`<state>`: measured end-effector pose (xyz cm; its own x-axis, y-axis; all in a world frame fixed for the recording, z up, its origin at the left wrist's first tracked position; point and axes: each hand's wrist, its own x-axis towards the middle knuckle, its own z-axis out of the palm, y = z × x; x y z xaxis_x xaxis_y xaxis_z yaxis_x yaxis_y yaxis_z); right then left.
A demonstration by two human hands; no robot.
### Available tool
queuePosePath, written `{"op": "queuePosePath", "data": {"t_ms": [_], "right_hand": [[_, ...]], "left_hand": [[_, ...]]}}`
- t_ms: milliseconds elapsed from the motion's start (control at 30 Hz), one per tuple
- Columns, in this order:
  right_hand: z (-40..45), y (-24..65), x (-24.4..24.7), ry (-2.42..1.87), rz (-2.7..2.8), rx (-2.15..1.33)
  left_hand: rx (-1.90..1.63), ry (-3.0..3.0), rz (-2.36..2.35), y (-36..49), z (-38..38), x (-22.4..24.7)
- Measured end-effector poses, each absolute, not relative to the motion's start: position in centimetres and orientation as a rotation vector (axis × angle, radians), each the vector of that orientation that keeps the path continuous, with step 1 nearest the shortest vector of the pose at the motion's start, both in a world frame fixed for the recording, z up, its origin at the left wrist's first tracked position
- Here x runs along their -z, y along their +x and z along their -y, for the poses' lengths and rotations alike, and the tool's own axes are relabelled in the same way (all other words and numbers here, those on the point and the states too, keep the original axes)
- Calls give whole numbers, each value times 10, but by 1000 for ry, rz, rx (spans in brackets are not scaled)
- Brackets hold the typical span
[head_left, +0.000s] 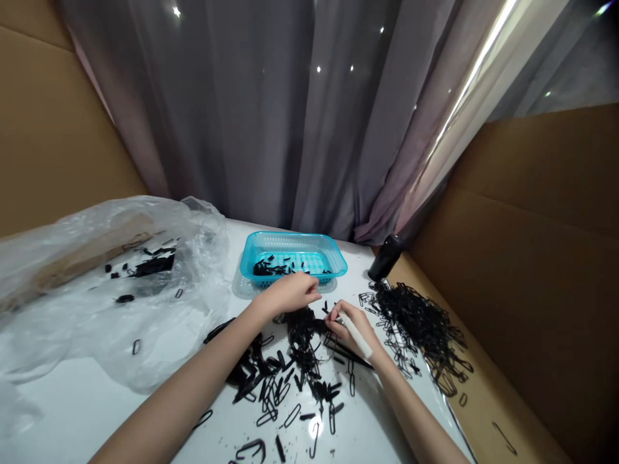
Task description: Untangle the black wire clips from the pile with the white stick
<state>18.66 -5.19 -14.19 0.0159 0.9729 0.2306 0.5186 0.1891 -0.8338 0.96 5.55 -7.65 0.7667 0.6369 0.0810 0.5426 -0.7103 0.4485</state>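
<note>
My left hand (pixel 294 292) is over the near rim of the blue basket (pixel 341 264), its fingers curled; what it holds, if anything, is too small to tell. Just right of it, my right hand (pixel 352 325) grips a white-handled tool (pixel 355 335) that lies along the palm; its tip is hard to make out. Beneath and between both hands is a pile of small black pieces (pixel 302 345), some solid strips, some thin loops. Several short black pieces lie inside the basket, mostly at its left.
A clear plastic bag (pixel 193 335) with black pieces covers the left side. A black cylinder (pixel 385 258) leans at the back right, above a heap of black loops (pixel 420 322). Cardboard walls (pixel 532 258) flank the white table (pixel 72 412); a grey curtain (pixel 261 129) hangs behind.
</note>
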Motion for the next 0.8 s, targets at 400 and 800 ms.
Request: {"op": "queuePosePath", "data": {"t_ms": [400, 800], "right_hand": [[60, 166, 107, -1126, 1519, -911], [52, 156, 133, -1081, 1505, -796]], "left_hand": [[-645, 2428, -507, -46, -22, 105], [-613, 1820, -686, -44, -21, 134]]}}
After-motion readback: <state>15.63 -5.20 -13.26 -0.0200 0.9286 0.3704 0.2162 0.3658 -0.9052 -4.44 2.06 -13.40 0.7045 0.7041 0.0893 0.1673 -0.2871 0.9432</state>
